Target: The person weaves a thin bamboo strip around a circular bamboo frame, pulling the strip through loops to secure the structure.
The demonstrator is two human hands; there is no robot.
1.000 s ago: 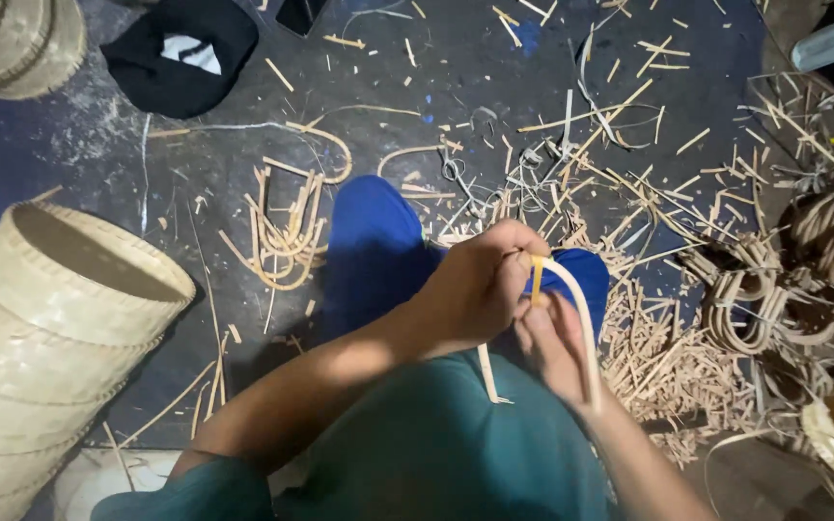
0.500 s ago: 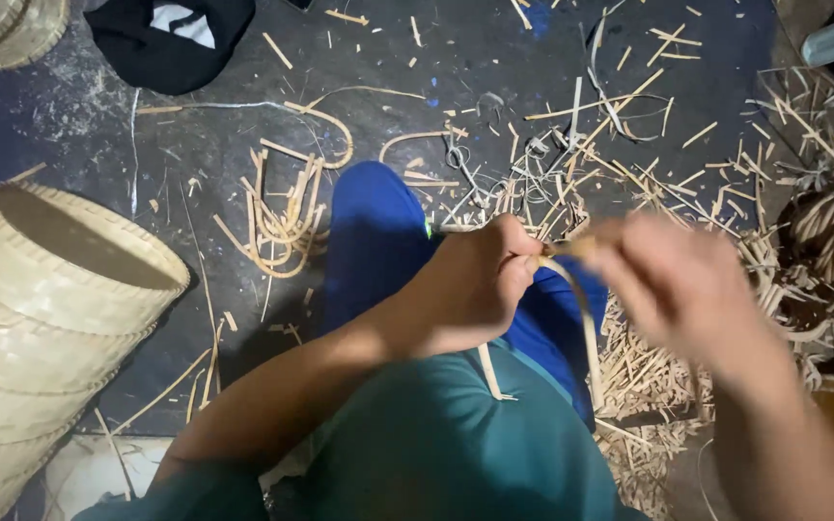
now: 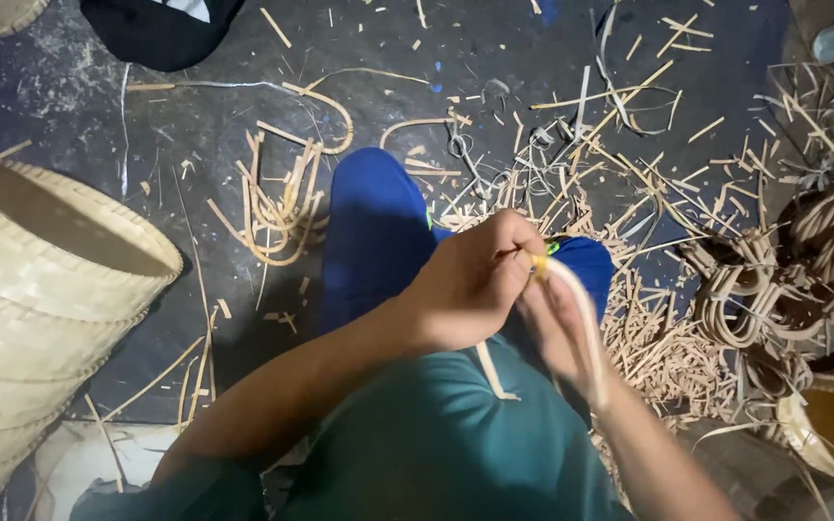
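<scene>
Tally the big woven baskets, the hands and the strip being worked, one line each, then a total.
Big woven baskets: 1 fully seen
Hands: 2, the left hand and the right hand
Pale cane strip held in both: 1
Total: 4

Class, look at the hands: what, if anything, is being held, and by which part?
Both hands, left hand and right hand, pinch a pale cane strip near its upper bend; the rest hangs free.

Body as seen from my head camera: bare arms, teal and blue clothing.

My left hand (image 3: 470,285) and right hand (image 3: 562,323) are ungloved, forearms uncovered; teal garment (image 3: 436,434) over my lap, bright blue trouser leg (image 3: 374,227) beyond it, no rings or watch visible.
</scene>
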